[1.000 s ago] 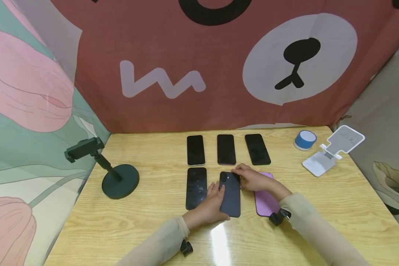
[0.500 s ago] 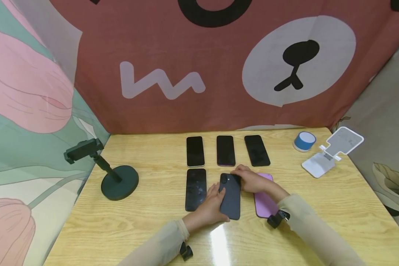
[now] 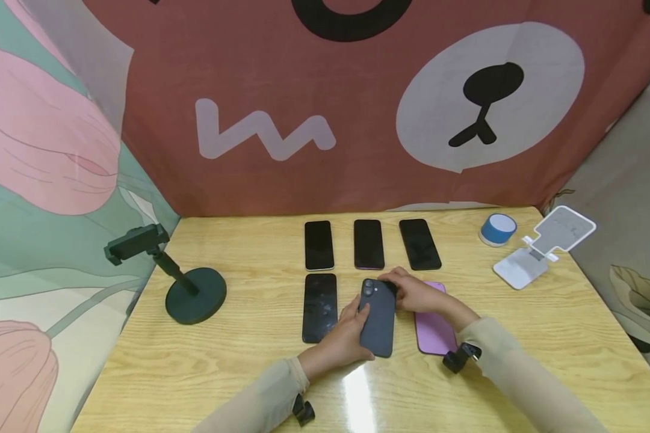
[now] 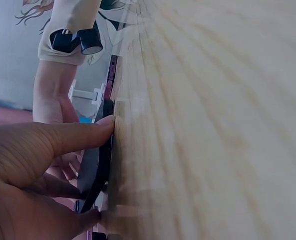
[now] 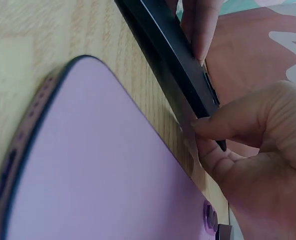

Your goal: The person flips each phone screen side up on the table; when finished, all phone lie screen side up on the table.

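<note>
A dark blue-grey phone (image 3: 378,322) lies back up between both hands, its camera bump at the top left. My left hand (image 3: 342,337) holds it along the left side, the thumb at the lower edge in the left wrist view. With thumb and fingers, my right hand (image 3: 414,293) pinches its top right corner, where a black part (image 5: 212,112) shows. In the right wrist view the phone looks tilted, partly off the table. A purple phone (image 3: 434,329) lies under the right wrist, and a black-screened phone (image 3: 319,310) lies left of the held one.
Three black-screened phones, left (image 3: 319,245), middle (image 3: 369,244) and right (image 3: 420,244), form a back row. A dark green phone stand (image 3: 196,296) is at left. A blue and white cylinder (image 3: 498,230) and white folding stand (image 3: 520,266) sit at right on the wooden table (image 3: 249,252).
The held phone has turned slightly clockwise, its top edge shifting right. My right hand moved a little right with it; the left hand stays nearly in place.
</note>
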`<state>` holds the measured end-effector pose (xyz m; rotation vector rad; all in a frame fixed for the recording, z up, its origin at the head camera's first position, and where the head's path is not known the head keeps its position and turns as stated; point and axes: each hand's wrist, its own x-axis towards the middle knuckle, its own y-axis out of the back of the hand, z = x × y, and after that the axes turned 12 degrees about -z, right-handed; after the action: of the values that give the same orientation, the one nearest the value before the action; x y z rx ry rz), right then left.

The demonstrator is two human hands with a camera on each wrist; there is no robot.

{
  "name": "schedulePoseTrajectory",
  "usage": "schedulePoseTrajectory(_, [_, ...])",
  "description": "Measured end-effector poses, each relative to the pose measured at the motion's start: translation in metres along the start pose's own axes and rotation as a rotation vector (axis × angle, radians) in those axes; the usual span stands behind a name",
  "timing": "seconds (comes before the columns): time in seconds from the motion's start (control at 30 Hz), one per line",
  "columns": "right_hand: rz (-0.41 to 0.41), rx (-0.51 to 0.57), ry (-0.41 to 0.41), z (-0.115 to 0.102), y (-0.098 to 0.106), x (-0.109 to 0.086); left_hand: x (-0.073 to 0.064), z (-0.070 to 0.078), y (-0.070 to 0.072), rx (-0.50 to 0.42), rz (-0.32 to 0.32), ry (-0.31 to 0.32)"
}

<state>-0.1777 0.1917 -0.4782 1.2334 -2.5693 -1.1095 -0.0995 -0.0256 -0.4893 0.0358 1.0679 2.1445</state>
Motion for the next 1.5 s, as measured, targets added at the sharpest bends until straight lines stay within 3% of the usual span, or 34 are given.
schedulePoseTrajectory(0.23, [-0.076,0.357,0.026,-0.002,0.006,-0.002,0.002,0.0,0.001,-0.045,0.042,0.0])
schedulePoseTrajectory(0.47, [-0.094,0.426,-0.009,-0.003,0.01,-0.002,0.004,-0.001,0.002,-0.098,0.045,-0.01])
schedulePoseTrajectory(0.7, [-0.094,0.481,-0.016,-0.002,0.011,-0.006,-0.001,-0.003,0.007,-0.236,0.039,-0.013])
schedulePoseTrajectory(1.03, [-0.069,0.61,0.044,0.002,0.014,-0.007,-0.004,-0.008,0.021,-0.341,-0.01,-0.024])
schedulePoseTrajectory(1.23, [-0.001,0.7,0.106,0.008,0.01,-0.005,-0.002,-0.007,0.025,-0.342,0.001,-0.03])
schedulePoseTrajectory(1.5, [0.062,0.777,0.138,0.01,0.008,-0.008,0.001,-0.005,0.028,-0.448,-0.002,-0.053])
